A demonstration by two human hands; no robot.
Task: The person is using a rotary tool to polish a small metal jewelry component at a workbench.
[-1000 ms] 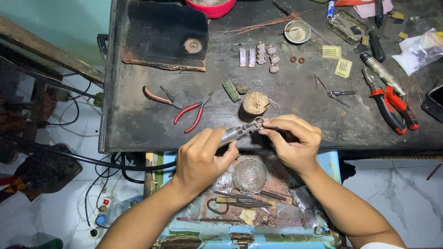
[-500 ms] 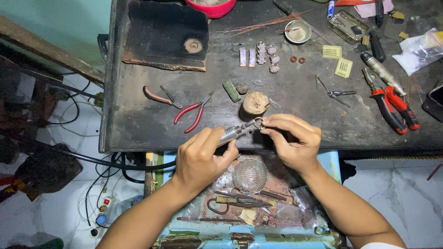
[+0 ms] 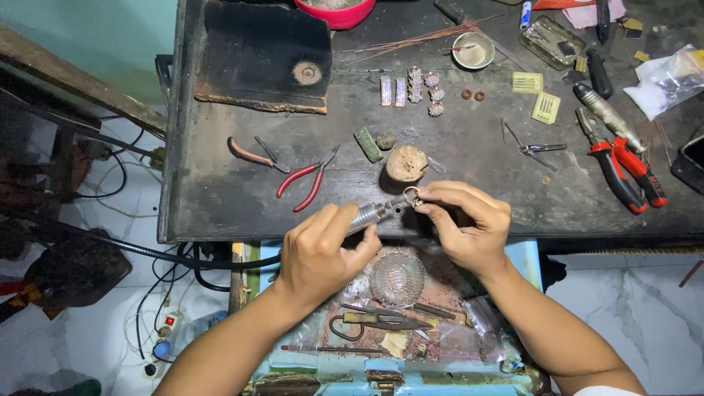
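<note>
A dark, scuffed wooden surface (image 3: 220, 213) fills the upper view, with pale marble floor and tangled cables below its front edge. At that edge the left hand (image 3: 319, 253) has its grip closed round a smooth metal handpiece (image 3: 369, 214), a slim silvery cylinder with a black cable trailing left. Its tip meets a small metal ring (image 3: 411, 196), pinched between the fingertips of the right hand (image 3: 469, 224); the right grip is clamped on the ring just above the surface's edge. Just behind the ring stands a stubby round wooden block (image 3: 405, 163), rough on top. To the left lie red-handled pliers (image 3: 306, 183), well apart from the hands. Farther back sits a row of small stone-set pieces (image 3: 411, 89), glittery and oblong. At the right lie larger red-and-black pliers (image 3: 627, 172). Below the hands, an open drawer holds a cut-glass dish (image 3: 397, 279) and dark shears (image 3: 378, 319) amid gritty clutter.
</note>
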